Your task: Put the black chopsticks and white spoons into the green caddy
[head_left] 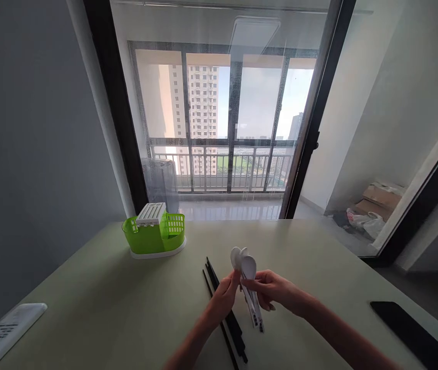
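Observation:
Several white spoons [248, 266] are bunched together above the table, bowls upward and handles slanting down toward me. My left hand [224, 295] is closed around them from the left, just below the bowls. From the right, my right hand [267, 289] pinches the same bunch with thumb and fingers. Black chopsticks [224, 308] lie on the table beneath and left of my left hand, which partly hides them. A green basket with a white slatted top [153, 231] stands at the far left of the table, apart from both hands.
On the pale table [126, 318] a white box or tray with dark markings [8, 329] lies at the left edge. A black flat object [415, 329] lies at the right edge. Beyond the far edge stands a dark-framed glass door [303, 144].

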Motion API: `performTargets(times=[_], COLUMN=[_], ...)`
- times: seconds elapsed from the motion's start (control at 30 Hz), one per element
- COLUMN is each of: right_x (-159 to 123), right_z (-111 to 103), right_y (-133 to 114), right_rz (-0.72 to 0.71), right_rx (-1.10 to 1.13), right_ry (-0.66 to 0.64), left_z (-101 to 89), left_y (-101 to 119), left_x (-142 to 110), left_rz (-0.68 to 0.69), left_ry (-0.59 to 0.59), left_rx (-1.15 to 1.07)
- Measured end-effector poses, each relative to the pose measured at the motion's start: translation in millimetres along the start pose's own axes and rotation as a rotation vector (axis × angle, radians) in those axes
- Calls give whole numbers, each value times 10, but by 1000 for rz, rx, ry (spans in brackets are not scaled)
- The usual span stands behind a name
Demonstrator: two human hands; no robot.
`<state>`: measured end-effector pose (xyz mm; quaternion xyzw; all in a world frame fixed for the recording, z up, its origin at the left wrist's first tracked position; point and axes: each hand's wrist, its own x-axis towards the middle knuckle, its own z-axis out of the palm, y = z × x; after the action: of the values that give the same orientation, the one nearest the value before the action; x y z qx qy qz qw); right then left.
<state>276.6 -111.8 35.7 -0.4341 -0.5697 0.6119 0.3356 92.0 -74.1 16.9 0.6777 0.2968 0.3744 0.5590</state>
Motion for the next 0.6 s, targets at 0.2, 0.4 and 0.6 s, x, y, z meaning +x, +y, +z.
performTargets(times=[0.2,0.4,0.6], right_x=[-34,-69,32], right_z=[-15,30,65], right_y=[-7,-27,22], right_rz=[-4,12,20], right_rx=[27,-44,-206], right_ry=[54,69,140], left_z=[-15,53,51], left_y=[-104,-32,-45], left_x=[59,1,-33], left_rz=[106,83,99], left_ry=[2,34,135], left_rx=[18,4,36])
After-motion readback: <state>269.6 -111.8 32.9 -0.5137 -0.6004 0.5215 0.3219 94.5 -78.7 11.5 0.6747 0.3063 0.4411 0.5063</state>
